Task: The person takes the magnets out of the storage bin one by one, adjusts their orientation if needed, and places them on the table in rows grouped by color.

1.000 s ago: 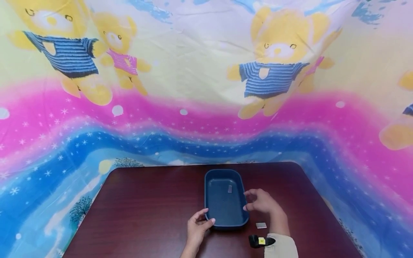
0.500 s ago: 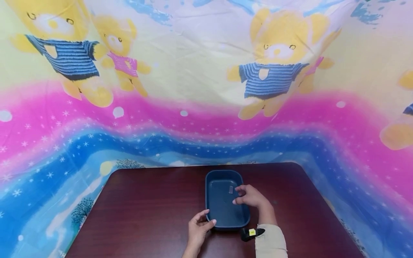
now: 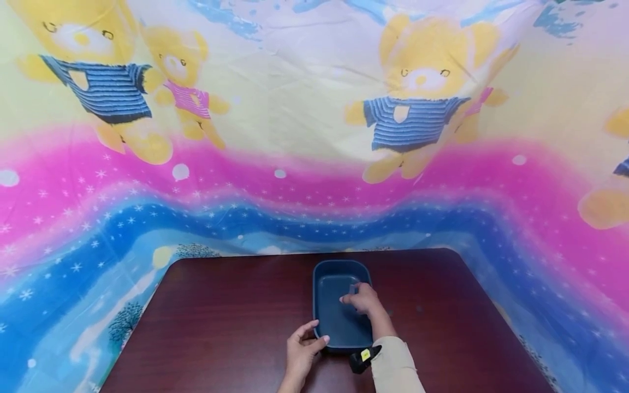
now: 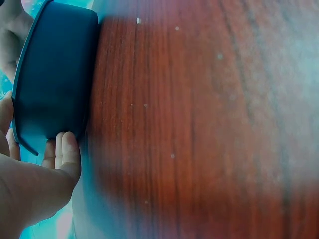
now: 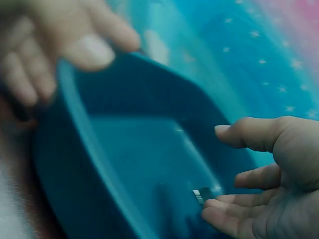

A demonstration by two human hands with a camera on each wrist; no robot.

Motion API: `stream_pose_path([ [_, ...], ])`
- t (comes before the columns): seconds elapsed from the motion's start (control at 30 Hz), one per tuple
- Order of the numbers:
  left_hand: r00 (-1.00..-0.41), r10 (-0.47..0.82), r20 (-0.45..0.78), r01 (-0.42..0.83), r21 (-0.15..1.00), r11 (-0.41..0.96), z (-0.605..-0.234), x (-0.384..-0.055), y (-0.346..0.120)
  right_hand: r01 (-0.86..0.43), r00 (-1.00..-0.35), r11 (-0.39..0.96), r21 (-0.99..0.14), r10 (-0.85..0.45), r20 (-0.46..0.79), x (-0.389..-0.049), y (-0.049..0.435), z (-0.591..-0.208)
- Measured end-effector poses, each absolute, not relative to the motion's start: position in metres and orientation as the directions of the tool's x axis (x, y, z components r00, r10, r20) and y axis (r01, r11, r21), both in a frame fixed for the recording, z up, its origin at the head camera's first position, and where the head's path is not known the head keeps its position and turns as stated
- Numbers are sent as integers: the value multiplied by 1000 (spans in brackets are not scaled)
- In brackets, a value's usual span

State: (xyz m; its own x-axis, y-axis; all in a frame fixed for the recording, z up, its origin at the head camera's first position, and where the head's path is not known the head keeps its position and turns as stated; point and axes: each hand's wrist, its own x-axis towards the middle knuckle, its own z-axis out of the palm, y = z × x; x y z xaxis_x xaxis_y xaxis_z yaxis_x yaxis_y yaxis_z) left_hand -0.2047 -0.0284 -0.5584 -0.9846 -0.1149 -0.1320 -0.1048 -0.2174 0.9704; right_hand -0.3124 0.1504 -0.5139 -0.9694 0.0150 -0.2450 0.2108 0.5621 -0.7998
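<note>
A dark blue rectangular tray [image 3: 339, 327] with raised walls stands upright on the table. My left hand [image 3: 303, 349] holds its near left corner, thumb over the rim and fingers against the outer wall, as the left wrist view [image 4: 60, 164] also has it at the fingers. Inside the tray my right hand [image 3: 362, 299] hovers with thumb and fingers apart. Close by its fingertips, on the tray floor, lies a small silver rectangular piece [image 5: 198, 195], partly covered by the fingers. Nothing shows between the right thumb and fingers in the right wrist view.
The dark reddish-brown wooden table [image 3: 221, 316] extends on both sides of the tray. A cloth printed with bears [image 3: 295, 213] hangs behind it. On the right wrist sits a black strap device [image 3: 361, 360]. The right sleeve [image 3: 395, 363] covers part of the near table.
My right hand has moved left from the tray's right rim into the tray, toward the silver piece. A second silver piece on the table is now hidden behind the right arm. The left hand stays put.
</note>
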Motion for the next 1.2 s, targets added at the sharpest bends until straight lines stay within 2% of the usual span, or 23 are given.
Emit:
stream_pose_path([
  [0.17, -986, -120, -115, -90, 976, -197, -546, -199, -27, 227, -969, 598, -769, 56, -242, -318, 141, -528],
  [0.33, -983, -122, -135, -108, 974, -201, -557, -204, -27, 197, -979, 638, -744, 95, -178, -326, 139, -544],
  [0.57, -984, -127, -125, -96, 972, -212, -581, -212, -24, 170, -985, 692, -702, 95, -145, -335, 137, -555],
  [1.07, -985, -147, -91, -62, 980, -187, -579, -213, -27, 142, -988, 725, -674, 59, -145, -346, 131, -562],
  [1.2, -985, -140, -102, -75, 979, -187, -581, -213, -25, 98, -994, 743, -662, 49, -93, -344, 133, -566],
])
